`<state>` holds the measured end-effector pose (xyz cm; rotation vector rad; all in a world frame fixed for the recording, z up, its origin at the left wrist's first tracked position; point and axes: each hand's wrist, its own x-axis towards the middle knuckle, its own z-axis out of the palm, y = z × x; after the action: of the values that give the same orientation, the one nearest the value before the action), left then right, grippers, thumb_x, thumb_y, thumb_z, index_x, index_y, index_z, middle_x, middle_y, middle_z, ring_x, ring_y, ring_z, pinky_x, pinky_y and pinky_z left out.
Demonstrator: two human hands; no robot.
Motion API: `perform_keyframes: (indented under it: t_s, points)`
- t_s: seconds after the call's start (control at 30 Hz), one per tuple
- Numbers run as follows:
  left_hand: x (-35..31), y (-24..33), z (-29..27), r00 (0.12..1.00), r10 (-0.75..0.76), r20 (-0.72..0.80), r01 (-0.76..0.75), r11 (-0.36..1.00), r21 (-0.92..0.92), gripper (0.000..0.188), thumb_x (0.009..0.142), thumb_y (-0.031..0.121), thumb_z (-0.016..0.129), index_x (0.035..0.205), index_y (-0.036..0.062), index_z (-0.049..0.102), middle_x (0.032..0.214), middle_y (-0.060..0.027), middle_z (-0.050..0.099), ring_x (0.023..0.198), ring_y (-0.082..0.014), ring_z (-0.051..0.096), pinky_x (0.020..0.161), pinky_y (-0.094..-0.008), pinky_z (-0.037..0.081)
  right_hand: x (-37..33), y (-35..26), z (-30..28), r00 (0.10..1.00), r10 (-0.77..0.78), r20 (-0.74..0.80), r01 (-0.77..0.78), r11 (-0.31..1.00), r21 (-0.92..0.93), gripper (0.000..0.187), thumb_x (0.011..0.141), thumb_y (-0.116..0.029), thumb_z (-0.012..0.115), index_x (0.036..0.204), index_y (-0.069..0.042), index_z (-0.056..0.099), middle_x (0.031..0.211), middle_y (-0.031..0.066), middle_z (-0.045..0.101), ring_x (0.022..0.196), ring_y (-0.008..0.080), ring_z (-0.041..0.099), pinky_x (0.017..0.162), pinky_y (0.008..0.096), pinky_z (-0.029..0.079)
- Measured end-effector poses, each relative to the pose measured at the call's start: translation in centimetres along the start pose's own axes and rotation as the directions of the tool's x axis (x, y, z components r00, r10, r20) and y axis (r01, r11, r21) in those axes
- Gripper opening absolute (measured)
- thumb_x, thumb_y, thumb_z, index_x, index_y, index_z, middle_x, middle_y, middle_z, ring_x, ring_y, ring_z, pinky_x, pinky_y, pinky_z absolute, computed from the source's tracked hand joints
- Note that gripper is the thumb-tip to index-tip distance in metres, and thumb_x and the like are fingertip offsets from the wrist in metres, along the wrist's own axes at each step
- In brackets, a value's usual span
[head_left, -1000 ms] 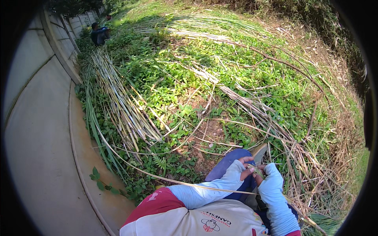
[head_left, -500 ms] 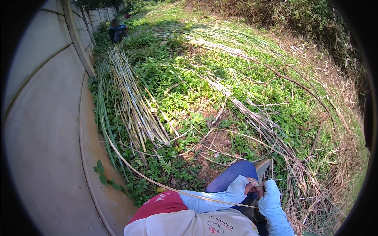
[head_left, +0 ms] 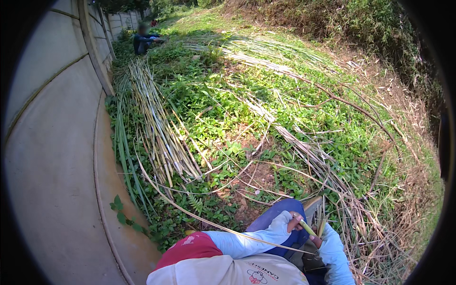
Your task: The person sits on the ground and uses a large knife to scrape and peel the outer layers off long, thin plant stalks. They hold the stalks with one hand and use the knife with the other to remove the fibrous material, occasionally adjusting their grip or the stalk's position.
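My left hand (head_left: 295, 222) is closed on the upper end of a short green stalk (head_left: 307, 228), held over my blue-clad knee. My right hand (head_left: 316, 241) is closed at the stalk's lower end, partly hidden by its light blue sleeve. A second pale green piece (head_left: 322, 226) sticks up beside the right hand; whether it is joined to the stalk I cannot tell. One long, thin, pale strip (head_left: 209, 222) arcs across from the left and passes over my left forearm, its end near my right wrist.
A bundle of cut stalks (head_left: 164, 128) lies at left by a concrete wall (head_left: 52, 142). Dry stalks and leaves (head_left: 313, 154) stretch along the right, with a brown branch (head_left: 351, 102) beyond. Another person (head_left: 144, 40) sits far off by the wall.
My hands have moved apart, and the green stalk now shows between them. The long strip has shifted slightly. The distant person's arms reach farther to the right.
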<state>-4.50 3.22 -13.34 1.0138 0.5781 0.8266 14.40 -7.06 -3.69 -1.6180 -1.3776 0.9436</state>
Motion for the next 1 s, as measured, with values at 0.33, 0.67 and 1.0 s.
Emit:
perform_keyframes:
  t_s: [0.33, 0.67, 1.0]
  points:
    - [0.4, -0.8, 0.9, 0.970, -0.054, 0.237, 0.069, 0.996, -0.057, 0.028, 0.110, 0.025, 0.053, 0.114, -0.0003, 0.064, 0.105, -0.0094, 0.072, 0.092, -0.0147, 0.069, 0.083, -0.0289, 0.057, -0.3, -1.2, 1.2, 0.966, -0.189, -0.176, 0.084, 0.875, -0.477, 0.016, 0.103, -0.017, 0.061, 0.095, -0.003, 0.058, 0.075, 0.0144, 0.057, 0.066, 0.0297, 0.054, 0.065, 0.0422, 0.045]
    - [-0.3, -0.5, 2.9, 0.993, -0.011, 0.119, 0.015, 0.999, -0.034, 0.026, 0.110, 0.025, 0.053, 0.109, 0.0007, 0.063, 0.100, -0.0087, 0.073, 0.088, -0.0147, 0.068, 0.082, -0.0298, 0.057, 0.4, 2.7, 1.8, 0.895, -0.147, -0.420, 0.011, 0.951, -0.309, 0.025, 0.108, -0.029, 0.054, 0.095, -0.007, 0.054, 0.072, 0.0021, 0.049, 0.060, 0.0107, 0.046, 0.052, 0.0301, 0.040]
    - [0.0, -0.2, 1.7, 0.993, -0.012, 0.121, 0.012, 1.000, 0.000, 0.023, 0.109, 0.023, 0.056, 0.108, 0.0004, 0.061, 0.099, -0.0105, 0.075, 0.085, -0.0144, 0.069, 0.080, -0.0306, 0.057, 0.1, 11.5, -6.3, 0.785, 0.506, -0.356, 0.034, 0.539, 0.841, 0.049, 0.105, -0.057, 0.052, 0.076, -0.018, 0.045, 0.051, -0.0005, 0.039, 0.035, 0.0178, 0.038, 0.033, 0.0340, 0.030]
